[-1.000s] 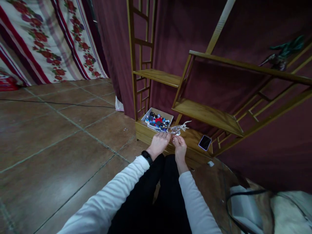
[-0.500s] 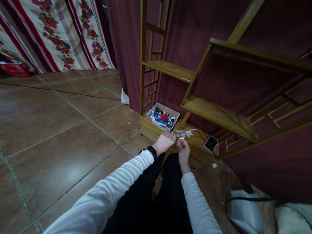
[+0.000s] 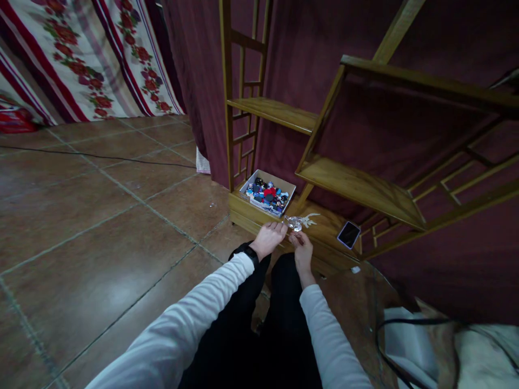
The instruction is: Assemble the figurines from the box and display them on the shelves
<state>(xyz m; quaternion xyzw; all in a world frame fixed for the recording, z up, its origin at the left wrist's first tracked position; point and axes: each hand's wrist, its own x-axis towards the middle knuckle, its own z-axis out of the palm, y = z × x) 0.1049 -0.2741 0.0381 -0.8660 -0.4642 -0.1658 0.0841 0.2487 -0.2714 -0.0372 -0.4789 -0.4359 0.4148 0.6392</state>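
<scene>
A clear, shiny ornament (image 3: 295,223) with a pale, branch-like end shows just beyond my fingertips, over the low wooden bench; its exact kind is too small to make out. My left hand (image 3: 269,239), a dark watch on its wrist, is closed with its fingers pinched at the ornament's left end. From below, my right hand (image 3: 301,247) pinches the near side of the same piece. Close behind my left hand, an open box (image 3: 288,190) full of small, colourful trinkets (image 3: 269,196) sits on the bench.
A phone (image 3: 349,235) lies on the bench (image 3: 324,216) to the right. Wooden shelves (image 3: 360,189) rise above it, before a dark red curtain (image 3: 308,48). A small white object (image 3: 356,269) is at the bench's front edge. A black cable (image 3: 101,156) crosses the tiled floor.
The view has shifted slightly, so the shelf and box appear a little further left. Both hands keep their pinch at the clear ornament, with little visible movement.
</scene>
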